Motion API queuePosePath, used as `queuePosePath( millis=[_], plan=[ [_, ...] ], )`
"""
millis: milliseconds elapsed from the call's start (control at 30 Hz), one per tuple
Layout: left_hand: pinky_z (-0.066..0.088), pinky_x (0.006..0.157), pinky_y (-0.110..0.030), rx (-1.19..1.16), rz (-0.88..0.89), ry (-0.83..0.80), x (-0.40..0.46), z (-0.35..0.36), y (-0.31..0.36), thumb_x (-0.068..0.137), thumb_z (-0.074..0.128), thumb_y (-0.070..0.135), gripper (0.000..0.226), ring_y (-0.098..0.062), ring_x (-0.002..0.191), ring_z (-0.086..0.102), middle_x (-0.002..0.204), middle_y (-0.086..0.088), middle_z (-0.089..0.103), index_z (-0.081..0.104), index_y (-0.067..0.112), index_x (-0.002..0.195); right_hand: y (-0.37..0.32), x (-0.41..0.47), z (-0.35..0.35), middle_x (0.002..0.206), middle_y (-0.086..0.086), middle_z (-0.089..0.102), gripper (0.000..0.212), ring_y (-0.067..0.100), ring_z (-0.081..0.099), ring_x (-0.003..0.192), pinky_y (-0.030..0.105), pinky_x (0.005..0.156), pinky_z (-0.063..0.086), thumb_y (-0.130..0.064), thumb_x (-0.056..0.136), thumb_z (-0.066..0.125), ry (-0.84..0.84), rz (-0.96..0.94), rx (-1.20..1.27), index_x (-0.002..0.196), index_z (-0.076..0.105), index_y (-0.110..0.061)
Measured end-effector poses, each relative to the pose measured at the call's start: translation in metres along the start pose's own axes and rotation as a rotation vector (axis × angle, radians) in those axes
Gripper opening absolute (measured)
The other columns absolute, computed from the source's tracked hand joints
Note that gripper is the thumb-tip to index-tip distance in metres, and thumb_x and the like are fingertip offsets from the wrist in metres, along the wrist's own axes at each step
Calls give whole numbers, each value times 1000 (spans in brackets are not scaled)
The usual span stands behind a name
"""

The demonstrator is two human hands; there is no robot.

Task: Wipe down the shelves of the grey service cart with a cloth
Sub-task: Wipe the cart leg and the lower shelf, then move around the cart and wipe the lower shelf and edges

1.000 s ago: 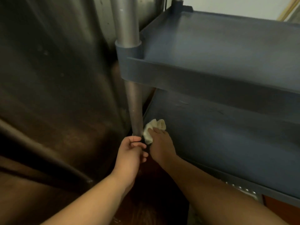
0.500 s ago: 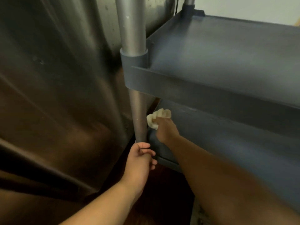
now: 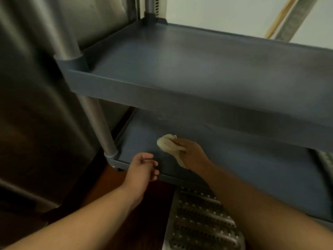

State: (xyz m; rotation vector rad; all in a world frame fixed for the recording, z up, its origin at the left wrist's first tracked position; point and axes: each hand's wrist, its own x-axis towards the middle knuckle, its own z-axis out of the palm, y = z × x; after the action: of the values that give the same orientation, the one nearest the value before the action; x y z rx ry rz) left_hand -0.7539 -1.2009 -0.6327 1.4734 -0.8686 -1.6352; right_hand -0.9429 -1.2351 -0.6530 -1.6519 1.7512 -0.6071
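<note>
The grey service cart has a middle shelf and a lower shelf under it, joined by a metal post at the near left corner. My right hand reaches in under the middle shelf and grips a crumpled pale cloth, which lies on the lower shelf's surface near its left end. My left hand hovers at the lower shelf's front rim, right of the post, with its fingers loosely curled and nothing in them.
A stainless steel cabinet wall stands close on the left of the cart. A perforated metal grate lies on the dark red floor below my right forearm. A wooden handle leans on the white wall behind.
My right hand has slid the cloth from the post corner rightward along the lower shelf. My left hand has let go of the post and moved right to the shelf's front rim.
</note>
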Motion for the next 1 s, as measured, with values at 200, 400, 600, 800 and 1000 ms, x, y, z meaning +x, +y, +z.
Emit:
queuePosePath(
  millis=[200, 400, 600, 800, 1000],
  plan=[
    [49, 63, -33, 140, -36, -214, -7, 81, -6, 88, 42, -2, 30, -20, 74, 61, 94, -8, 62, 54, 17, 108, 43, -74, -79, 136, 0, 60, 49, 17, 54, 127, 7, 91, 34, 0, 96, 48, -5, 99, 50, 136, 59, -26],
    [51, 65, -37, 277, -14, -237, -52, 124, -12, 91, 41, -3, 25, -20, 69, 57, 96, -9, 57, 47, 13, 109, 41, -145, -103, 125, 1, 66, 43, 16, 62, 114, 12, 84, 47, 1, 96, 49, 61, 194, 219, 130, 63, -20],
    [49, 63, -34, 202, -94, -164, -136, 137, 24, 84, 38, -7, 29, -22, 72, 59, 86, -12, 60, 50, 6, 108, -27, -212, -127, 98, -12, 72, 17, 9, 68, 98, 15, 83, 52, -19, 92, 63, 67, 410, 445, 99, 70, -32],
    [51, 59, -26, 63, -129, -142, -267, 139, 131, 76, 42, -18, 41, -18, 70, 58, 86, -12, 57, 52, 10, 105, -149, -300, -219, 108, 1, 74, 45, 18, 69, 102, 41, 91, 57, 3, 84, 56, 66, 374, 603, 113, 72, -27],
    [52, 63, -25, 101, -46, -236, -405, 151, 296, 79, 47, -15, 41, -18, 78, 60, 95, -11, 59, 53, 10, 110, -293, -375, -347, 105, -1, 74, 41, 16, 70, 99, 31, 80, 58, 2, 89, 57, 107, 363, 732, 117, 69, -25]
  ],
)
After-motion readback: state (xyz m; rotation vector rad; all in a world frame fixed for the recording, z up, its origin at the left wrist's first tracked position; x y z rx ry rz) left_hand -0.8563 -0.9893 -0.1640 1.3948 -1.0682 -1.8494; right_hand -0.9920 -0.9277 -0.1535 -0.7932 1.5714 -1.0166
